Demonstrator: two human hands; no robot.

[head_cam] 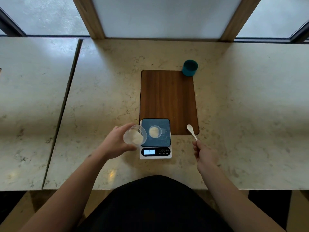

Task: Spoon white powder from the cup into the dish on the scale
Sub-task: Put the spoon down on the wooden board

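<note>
My left hand (pixel 115 143) grips a clear plastic cup (pixel 135 135) tilted towards the right, with white powder lying in it. The cup hangs just left of the scale (pixel 155 138), overlapping its left edge. On the scale's dark platform sits a small clear dish (pixel 155 131) holding a mound of white powder. The lit display (pixel 149 151) reads about 0.00. My right hand (pixel 204 152) pinches the handle of a white spoon (pixel 191 131), whose bowl points up and away, to the right of the scale. The spoon's bowl looks empty.
A dark wooden board (pixel 168 97) lies inset in the marble counter (pixel 242 114) behind the scale. A teal cup (pixel 189 67) stands at the board's far right corner. A seam (pixel 66 101) separates a second counter slab on the left. Windows run along the far edge.
</note>
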